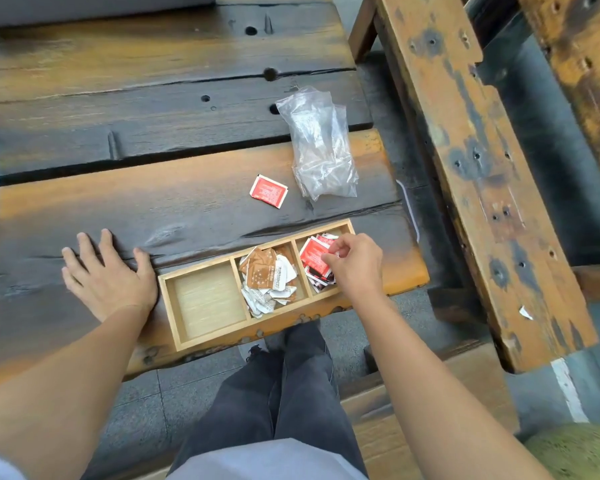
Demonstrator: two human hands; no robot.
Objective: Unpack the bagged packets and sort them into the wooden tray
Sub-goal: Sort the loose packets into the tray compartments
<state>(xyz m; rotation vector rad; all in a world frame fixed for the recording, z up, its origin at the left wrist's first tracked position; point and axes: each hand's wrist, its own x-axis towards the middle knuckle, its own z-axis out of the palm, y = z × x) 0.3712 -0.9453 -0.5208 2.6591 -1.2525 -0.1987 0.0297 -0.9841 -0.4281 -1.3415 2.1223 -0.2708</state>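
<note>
outdoor seating: weathered plank table (153,209), bench (492,188), paving (174,393).

I count one wooden tray (169,308) with three compartments: one bare, one holding brown and white packets (269,278), one holding red packets (314,261), both heaps too tangled for me to number. One loose red packet (268,191) lies on the desk (118,209). One clear plastic bag (317,143). Two hands in view.

Soft, even daylight, faint shadows; wide-angle bending at edges.
</note>
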